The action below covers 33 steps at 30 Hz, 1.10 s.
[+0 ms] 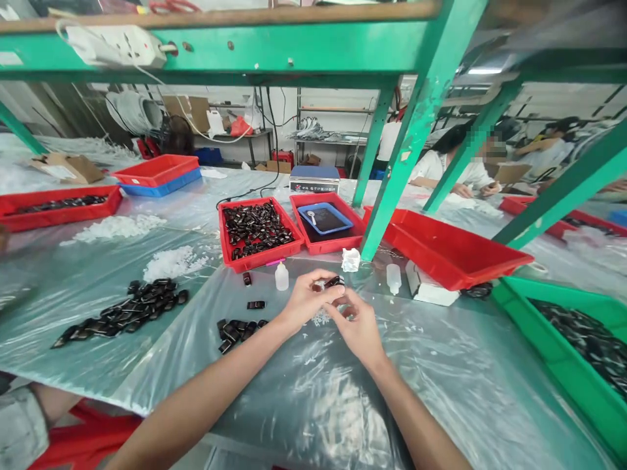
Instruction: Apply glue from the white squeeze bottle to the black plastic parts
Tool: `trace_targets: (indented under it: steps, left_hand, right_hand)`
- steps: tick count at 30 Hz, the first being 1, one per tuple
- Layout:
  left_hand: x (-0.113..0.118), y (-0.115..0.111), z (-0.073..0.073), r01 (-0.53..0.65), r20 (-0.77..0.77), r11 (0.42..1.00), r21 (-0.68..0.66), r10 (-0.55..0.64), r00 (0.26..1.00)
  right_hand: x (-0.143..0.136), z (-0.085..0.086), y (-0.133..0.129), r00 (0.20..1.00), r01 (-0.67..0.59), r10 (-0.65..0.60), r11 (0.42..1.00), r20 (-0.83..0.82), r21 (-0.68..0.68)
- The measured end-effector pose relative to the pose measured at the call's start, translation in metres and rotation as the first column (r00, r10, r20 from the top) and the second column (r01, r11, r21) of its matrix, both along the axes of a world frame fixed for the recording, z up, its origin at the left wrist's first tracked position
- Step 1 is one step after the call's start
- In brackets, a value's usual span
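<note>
My left hand [309, 300] grips a small glossy black plastic part [334, 282] between thumb and fingers, above the table. My right hand [356, 321] meets it from the right, fingers curled in a pinch beside the part; whatever lies between its fingertips is too small to make out. Beneath both hands are scattered tiny white pieces [321, 318]. To the left lie a small pile of similar black parts [238, 331] and two single ones, one of them a lone black part [256, 305]. A white squeeze bottle [281, 277] stands near my left hand.
Ahead are a red tray [238, 262] of black parts and another red tray [321, 247] holding a blue tray. A green post [392, 173] rises at centre right. A second bottle [393, 279] stands right; a green bin [543, 346] sits far right. A co-worker [453, 163] sits beyond.
</note>
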State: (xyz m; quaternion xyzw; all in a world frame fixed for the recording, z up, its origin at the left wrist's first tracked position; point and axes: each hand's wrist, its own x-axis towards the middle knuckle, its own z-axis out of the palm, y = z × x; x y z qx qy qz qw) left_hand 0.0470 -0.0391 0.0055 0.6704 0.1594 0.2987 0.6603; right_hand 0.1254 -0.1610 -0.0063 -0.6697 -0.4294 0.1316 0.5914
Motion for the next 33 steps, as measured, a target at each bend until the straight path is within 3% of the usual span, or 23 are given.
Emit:
trace_targets:
  steps: [4, 7, 11, 15, 24, 29, 33]
  left_hand:
    - [-0.01, -0.005, -0.013, 0.021, 0.033, 0.999, -0.047, -0.02, 0.999]
    - [-0.02, -0.004, -0.014, 0.023, 0.026, 1.0, -0.021, -0.023, 0.999]
    - [-0.026, 0.003, -0.007, 0.03, 0.043, 0.985, 0.17, -0.038, 0.998]
    - [-0.03, 0.018, -0.001, 0.022, 0.059, 0.927, 0.375, -0.047, 0.997]
    - [-0.029, 0.022, -0.01, 0.052, 0.031, 0.899, 0.436, -0.073, 0.997]
    - [-0.04, 0.035, 0.001, 0.138, -0.134, 0.756, 0.64, -0.068, 0.989]
    - [-0.052, 0.047, 0.009, 0.37, -0.428, 0.642, 0.671, -0.072, 0.901]
  right_hand:
    - [-0.001, -0.002, 0.002, 0.994, -0.081, 0.082, 0.996, -0.071, 0.026]
    - [-0.002, -0.002, 0.001, 0.986, -0.134, 0.137, 0.99, -0.099, 0.031]
    - [0.001, 0.001, -0.003, 0.989, -0.14, 0.141, 0.99, -0.052, 0.012]
    - [0.009, 0.003, -0.006, 0.994, -0.109, 0.109, 0.994, 0.003, -0.011]
    - [0.016, -0.007, 0.0, 0.999, -0.048, 0.048, 0.997, -0.008, -0.068]
    - [0.023, -0.011, -0.001, 1.0, -0.003, 0.005, 0.997, 0.03, -0.072]
    - [0.029, -0.015, 0.001, 0.999, 0.035, -0.033, 0.996, 0.017, -0.088]
